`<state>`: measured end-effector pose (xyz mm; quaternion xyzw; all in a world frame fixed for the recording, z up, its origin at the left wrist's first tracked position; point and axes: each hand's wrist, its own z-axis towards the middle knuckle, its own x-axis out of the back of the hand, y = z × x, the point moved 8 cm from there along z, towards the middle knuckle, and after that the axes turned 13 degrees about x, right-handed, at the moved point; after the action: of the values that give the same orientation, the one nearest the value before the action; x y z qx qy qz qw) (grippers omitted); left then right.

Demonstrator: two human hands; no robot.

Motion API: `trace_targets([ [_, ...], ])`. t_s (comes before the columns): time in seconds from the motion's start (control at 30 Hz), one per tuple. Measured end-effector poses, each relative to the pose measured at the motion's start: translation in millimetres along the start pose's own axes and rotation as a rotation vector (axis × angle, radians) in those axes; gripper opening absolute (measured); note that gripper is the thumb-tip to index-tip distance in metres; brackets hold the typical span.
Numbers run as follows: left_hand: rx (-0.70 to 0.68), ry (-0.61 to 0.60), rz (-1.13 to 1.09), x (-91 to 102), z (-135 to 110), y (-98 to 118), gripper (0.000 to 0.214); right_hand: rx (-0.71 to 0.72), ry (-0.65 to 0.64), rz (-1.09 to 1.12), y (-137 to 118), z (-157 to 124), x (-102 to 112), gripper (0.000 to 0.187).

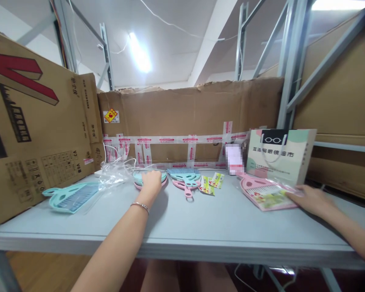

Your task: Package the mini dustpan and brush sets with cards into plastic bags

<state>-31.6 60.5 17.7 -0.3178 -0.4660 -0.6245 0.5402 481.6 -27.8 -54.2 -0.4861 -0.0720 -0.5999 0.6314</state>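
My left hand [152,180] is closed over a teal dustpan [137,177], which lies on top of a pink dustpan [139,187]; its fingertips are hidden behind the knuckles. At the right, my right hand [312,198] pinches the edge of a pink dustpan-and-brush set [264,205] in clear film, with a green card inside. Between my hands lie loose teal and blue brushes [182,175] and a pink brush [187,187] with a ring handle. Two green-and-yellow cards [207,185] rest beside them. Left of my left hand is a teal dustpan-and-brush set [73,198] in clear film.
Crumpled clear plastic bags [114,174] lie at the back left of the grey table [200,227]. A paper carrier bag [280,158] stands at the back right, beside a blurred-out upright object [235,159]. A large cardboard box [36,134] borders the left; taped cardboard [176,113] closes the back.
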Motion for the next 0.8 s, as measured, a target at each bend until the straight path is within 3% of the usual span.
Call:
trace_targets([
  [0.1, -0.036, 0.050, 0.216, 4.4, -5, 4, 0.017, 0.209, 0.250, -0.231, -47, -5, 22, 0.038],
  [0.17, -0.136, 0.133, 0.265, 12.8, -12, 13, 0.019, 0.397, 0.358, -0.189, -91, -12, 32, 0.038],
  [0.23, -0.266, 0.236, 0.262, 22.7, -20, 24, 0.019, 0.575, 0.360, -0.029, -137, -18, 34, 0.032],
  [0.3, -0.396, 0.344, 0.236, 32.6, -28, 34, 0.022, 0.647, 0.207, 0.156, -177, -17, 20, 0.028],
  [0.47, -0.604, 0.559, 0.076, 53.5, -41, 44, 0.028, 0.365, -0.183, 0.641, -233, -12, -39, 0.043],
  [0.6, -0.705, 0.630, -0.090, 63.6, -49, 45, 0.028, 0.212, -0.704, 1.131, -276, -44, -89, 0.040],
  [0.63, -0.682, 0.641, -0.177, 68.0, -48, 42, 0.026, 0.174, -0.771, 1.232, -285, -54, -94, 0.036],
  [0.67, -0.621, 0.655, -0.300, 73.5, -46, 37, 0.024, 0.138, -0.773, 1.317, -292, -60, -96, 0.033],
  [0.73, -0.396, 0.640, -0.643, 80.4, -35, 17, 0.020, 0.075, -0.629, 1.449, -301, -67, -95, 0.031],
  [0.8, -0.154, 0.403, -1.005, 64.6, -16, 2, 0.029, 0.042, -0.481, 1.548, -310, -71, -94, 0.029],
])
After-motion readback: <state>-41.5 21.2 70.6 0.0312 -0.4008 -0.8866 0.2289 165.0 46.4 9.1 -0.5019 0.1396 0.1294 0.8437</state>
